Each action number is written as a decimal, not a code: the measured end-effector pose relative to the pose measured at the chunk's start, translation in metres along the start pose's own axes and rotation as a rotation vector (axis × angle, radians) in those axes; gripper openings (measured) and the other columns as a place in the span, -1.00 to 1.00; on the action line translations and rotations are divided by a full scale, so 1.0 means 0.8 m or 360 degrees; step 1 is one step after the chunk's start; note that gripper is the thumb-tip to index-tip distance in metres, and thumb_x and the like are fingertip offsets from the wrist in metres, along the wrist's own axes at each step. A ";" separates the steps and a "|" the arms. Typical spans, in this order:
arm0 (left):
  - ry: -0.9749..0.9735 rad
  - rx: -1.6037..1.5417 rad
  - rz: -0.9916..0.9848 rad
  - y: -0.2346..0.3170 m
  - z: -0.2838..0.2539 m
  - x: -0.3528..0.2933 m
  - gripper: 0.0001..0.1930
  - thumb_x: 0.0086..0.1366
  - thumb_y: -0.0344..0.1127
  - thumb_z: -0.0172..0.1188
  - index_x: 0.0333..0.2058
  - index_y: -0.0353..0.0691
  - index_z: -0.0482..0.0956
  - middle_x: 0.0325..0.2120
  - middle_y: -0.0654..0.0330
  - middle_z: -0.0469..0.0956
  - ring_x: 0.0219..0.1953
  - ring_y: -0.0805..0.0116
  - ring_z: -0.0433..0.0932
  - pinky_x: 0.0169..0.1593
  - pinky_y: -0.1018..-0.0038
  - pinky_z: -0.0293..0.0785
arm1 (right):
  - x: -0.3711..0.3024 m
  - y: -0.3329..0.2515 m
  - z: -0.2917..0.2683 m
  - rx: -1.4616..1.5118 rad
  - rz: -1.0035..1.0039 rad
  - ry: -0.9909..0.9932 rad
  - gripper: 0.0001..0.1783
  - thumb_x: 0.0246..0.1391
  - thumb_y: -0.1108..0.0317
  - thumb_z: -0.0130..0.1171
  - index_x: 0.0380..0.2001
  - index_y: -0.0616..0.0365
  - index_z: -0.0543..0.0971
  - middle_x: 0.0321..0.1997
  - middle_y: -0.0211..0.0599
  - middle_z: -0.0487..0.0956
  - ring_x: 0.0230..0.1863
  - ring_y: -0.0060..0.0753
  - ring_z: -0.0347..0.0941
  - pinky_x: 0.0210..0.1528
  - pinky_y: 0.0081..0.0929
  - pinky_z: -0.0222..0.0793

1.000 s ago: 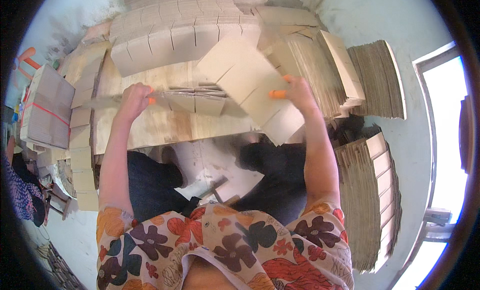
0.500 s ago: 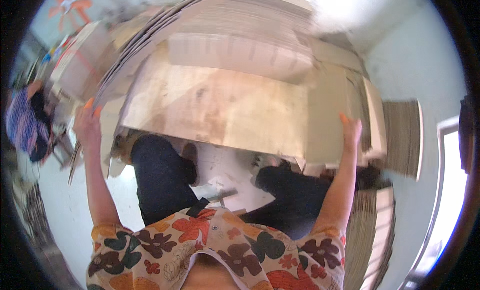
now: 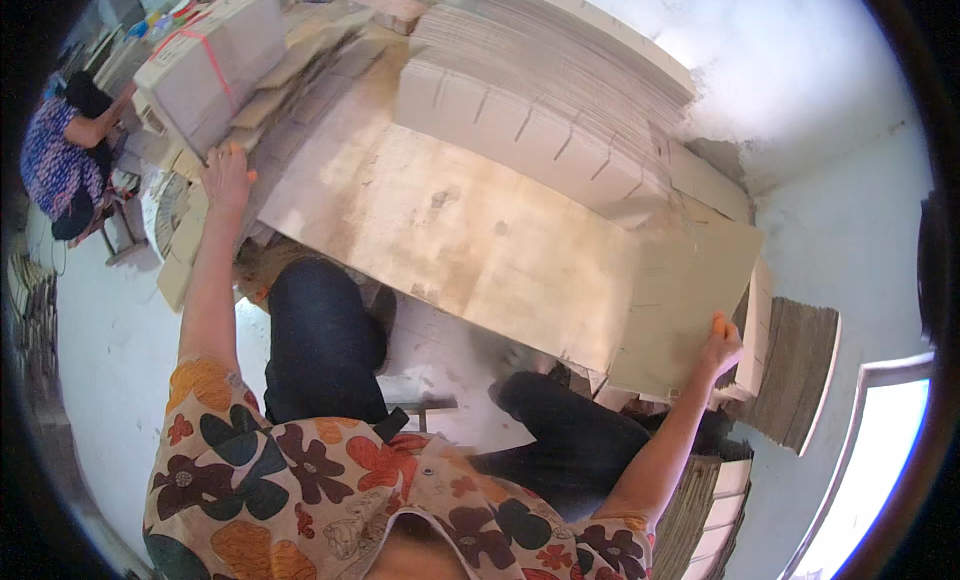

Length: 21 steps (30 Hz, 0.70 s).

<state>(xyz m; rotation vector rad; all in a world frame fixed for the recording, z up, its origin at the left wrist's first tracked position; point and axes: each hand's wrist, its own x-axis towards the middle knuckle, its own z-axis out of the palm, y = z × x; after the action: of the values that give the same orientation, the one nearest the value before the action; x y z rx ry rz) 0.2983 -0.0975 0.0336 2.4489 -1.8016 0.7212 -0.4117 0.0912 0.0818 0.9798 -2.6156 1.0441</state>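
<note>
A large flat cardboard sheet (image 3: 470,240), pale brown with a few stains, is held up in front of me, tilted down to the right. My left hand (image 3: 228,180) grips its upper left edge. At the lower right corner my right hand (image 3: 720,342) grips the edge, its nails orange. A thick stack of slotted cardboard blanks (image 3: 540,110) lies behind and above the sheet. Below the sheet my dark trousered knees (image 3: 320,330) show.
A strapped bundle of cardboard (image 3: 205,65) and loose stacks stand at the upper left. More stacks of cardboard (image 3: 795,375) lean by the white wall at the right. Another person (image 3: 65,160) in a patterned top sits at the far left.
My view has swung left. The large sheet, picked up since the earliest frame, has tilted and spread wider, with my hands further apart at its two ends.
</note>
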 end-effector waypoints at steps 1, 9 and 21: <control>-0.0092 -0.0077 0.0047 0.012 -0.003 -0.006 -0.63 0.04 -0.22 0.26 -0.17 -0.23 0.48 -0.25 0.17 0.55 -0.07 0.20 0.44 -0.11 0.15 0.35 | 0.004 0.002 -0.006 0.0024 -0.0094 0.0069 -0.69 -0.02 0.21 0.22 -0.32 0.27 0.61 -0.68 -0.32 0.48 -0.64 -0.55 0.21 -0.54 -0.41 0.23; 0.0232 -0.1516 0.0907 0.245 -0.067 0.011 -0.69 0.03 -0.21 0.29 -0.29 -0.28 0.56 -0.32 0.02 0.55 -0.18 0.05 0.48 -0.08 0.28 0.39 | -0.005 -0.116 -0.001 -0.0081 -0.0259 0.0166 -0.48 -0.02 0.34 0.27 0.00 0.38 0.44 -0.46 -0.27 0.57 -0.61 -0.70 0.18 -0.59 -0.60 0.20; 0.0071 -0.1398 0.1660 0.616 -0.171 -0.025 -0.61 -0.03 -0.34 0.33 -0.19 -0.21 0.45 -0.18 0.15 0.44 -0.03 0.19 0.34 0.04 0.35 0.26 | 0.005 -0.140 0.079 0.0116 -0.0773 0.0266 -0.57 0.02 0.45 0.22 0.01 0.19 0.47 -0.30 -0.06 0.60 -0.56 -0.49 0.50 -0.52 -0.52 0.40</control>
<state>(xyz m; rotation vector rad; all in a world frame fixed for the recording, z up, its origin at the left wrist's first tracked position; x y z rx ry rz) -0.2020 -0.2065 0.0238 0.8887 -2.5343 -0.0955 -0.3387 -0.0131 0.0985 1.3833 -2.0653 1.0410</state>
